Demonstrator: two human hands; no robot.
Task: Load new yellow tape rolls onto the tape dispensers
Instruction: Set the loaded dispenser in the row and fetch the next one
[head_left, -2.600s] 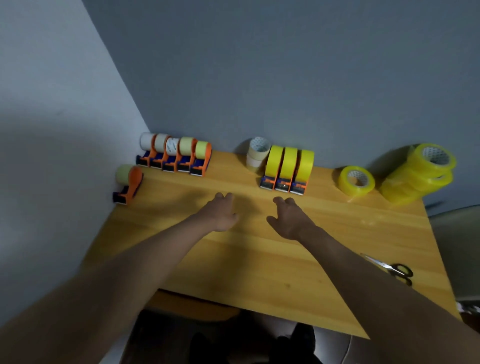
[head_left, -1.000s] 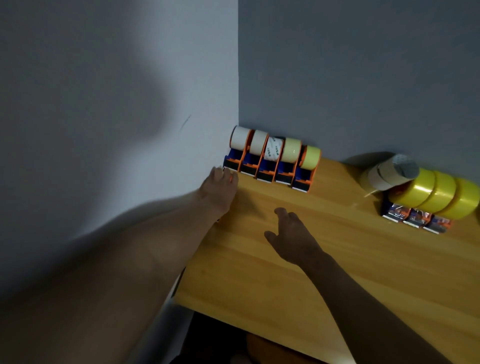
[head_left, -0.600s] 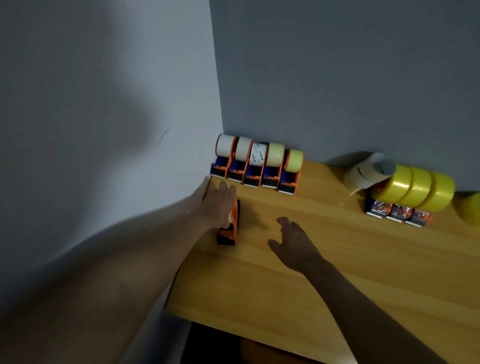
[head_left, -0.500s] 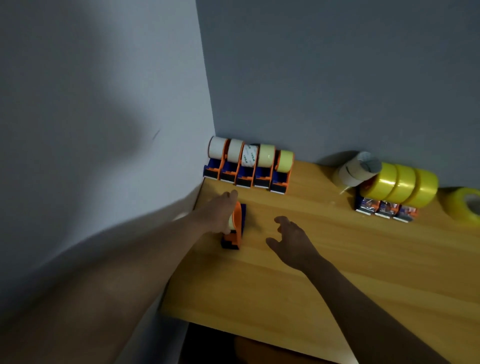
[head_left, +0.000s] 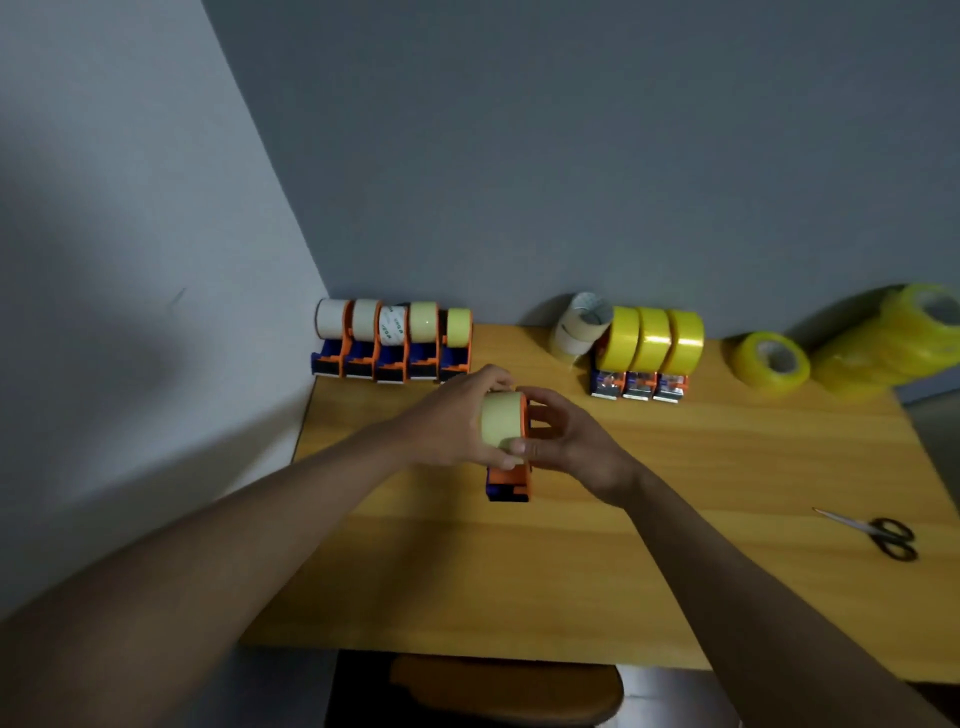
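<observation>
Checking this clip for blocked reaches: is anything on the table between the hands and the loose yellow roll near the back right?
Nothing visible does. Both the left hand and right hand grip the dispenser with its pale roll; bare table lies between them and the loose yellow roll. The three loaded dispensers sit left of that path.

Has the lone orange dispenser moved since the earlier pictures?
Yes. The orange dispenser has left the table's left edge for mid-table, right of the dispenser row, held by left hand and right hand.

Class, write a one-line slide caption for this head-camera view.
Both hands, left and right, grip a pale-roll dispenser over the table.
</observation>
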